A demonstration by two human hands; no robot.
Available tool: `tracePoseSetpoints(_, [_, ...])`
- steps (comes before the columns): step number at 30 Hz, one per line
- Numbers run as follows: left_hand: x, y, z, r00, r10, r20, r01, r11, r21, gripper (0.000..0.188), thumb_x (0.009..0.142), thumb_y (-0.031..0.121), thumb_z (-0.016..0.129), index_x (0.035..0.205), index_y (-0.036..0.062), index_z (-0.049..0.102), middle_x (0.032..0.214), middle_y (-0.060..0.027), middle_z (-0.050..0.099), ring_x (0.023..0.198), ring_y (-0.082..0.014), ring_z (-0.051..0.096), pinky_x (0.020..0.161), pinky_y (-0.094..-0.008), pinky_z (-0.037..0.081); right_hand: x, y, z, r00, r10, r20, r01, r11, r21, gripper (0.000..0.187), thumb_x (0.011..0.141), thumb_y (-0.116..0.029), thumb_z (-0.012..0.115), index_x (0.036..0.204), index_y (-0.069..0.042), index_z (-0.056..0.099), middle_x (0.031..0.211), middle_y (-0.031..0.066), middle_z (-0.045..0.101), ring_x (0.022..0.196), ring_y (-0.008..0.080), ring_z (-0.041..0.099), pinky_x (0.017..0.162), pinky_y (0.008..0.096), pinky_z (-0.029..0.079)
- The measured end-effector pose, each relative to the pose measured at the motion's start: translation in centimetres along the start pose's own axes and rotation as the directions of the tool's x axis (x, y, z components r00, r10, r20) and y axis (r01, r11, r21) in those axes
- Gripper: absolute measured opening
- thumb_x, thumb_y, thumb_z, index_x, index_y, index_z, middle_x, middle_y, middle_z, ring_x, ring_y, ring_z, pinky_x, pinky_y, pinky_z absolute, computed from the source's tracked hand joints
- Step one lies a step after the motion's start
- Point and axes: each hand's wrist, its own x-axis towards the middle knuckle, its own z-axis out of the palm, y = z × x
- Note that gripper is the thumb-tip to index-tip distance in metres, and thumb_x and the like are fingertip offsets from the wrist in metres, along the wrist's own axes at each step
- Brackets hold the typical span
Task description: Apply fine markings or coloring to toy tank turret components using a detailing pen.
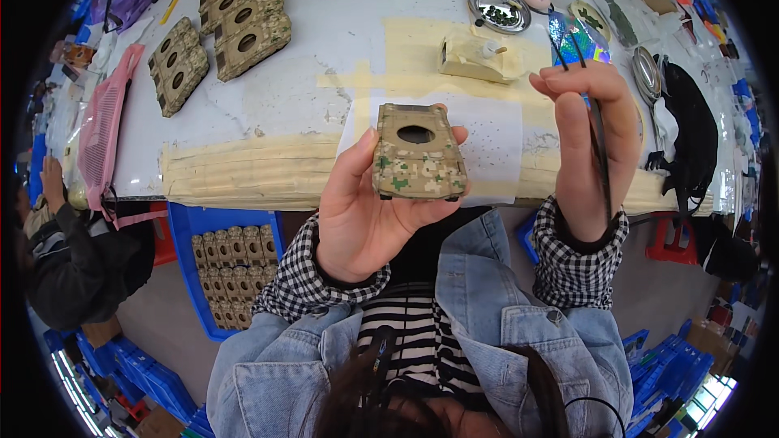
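Observation:
My left hand (353,223) is closed around a toy tank hull (420,169) in tan, green and brown digital camouflage. The round hole in its top faces up, and fingertips show along its far right side. My right hand (596,97) is raised to the right, pinching black tweezers (600,146). Their two thin tips point away from me and stand apart; nothing can be made out between them. Beneath the held hull lies a white paper sheet (495,146) with small dark specks. Beyond it a cream-coloured block (471,65) bears a short stick.
More camouflaged hulls (251,36) stand at the far left, several others in a blue crate (182,268) below the table edge. A metal dish (513,30) holds small dark green pieces. A pink mesh basket (109,130) stands left; a black bag (690,122) lies right. Another person (89,251) sits left.

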Motion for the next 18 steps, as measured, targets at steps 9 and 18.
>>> tracePoseSetpoints(9, [0.7,0.7,0.1,0.998,0.031,0.058,-0.029,0.999,-0.039,0.066,0.097,0.037,0.033,0.142,-0.0036,0.008,0.142,-0.0306,0.02,0.109,-0.0407,0.053,0.094,-0.0413,0.05,2.3,3.5,1.3,0.976,-0.21,0.059,0.206,0.8,-0.564,0.017,0.072,-0.008,0.072,0.087,-0.005,0.066,0.071,0.0059,0.061,0.072,0.0228,0.056,0.065,0.0326,0.045])
tracePoseSetpoints(18, [0.7,0.6,0.1,0.998,0.022,0.054,-0.022,1.0,0.001,0.064,0.097,0.038,0.033,0.142,-0.0026,0.01,0.142,-0.0306,0.019,0.11,-0.0389,0.053,0.095,-0.0391,0.05,2.7,2.8,1.1,0.964,-0.267,0.021,0.236,0.808,-0.539,0.015,0.071,-0.003,0.072,0.084,-0.005,0.066,0.069,0.0065,0.059,0.07,0.0217,0.056,0.063,0.0299,0.044])
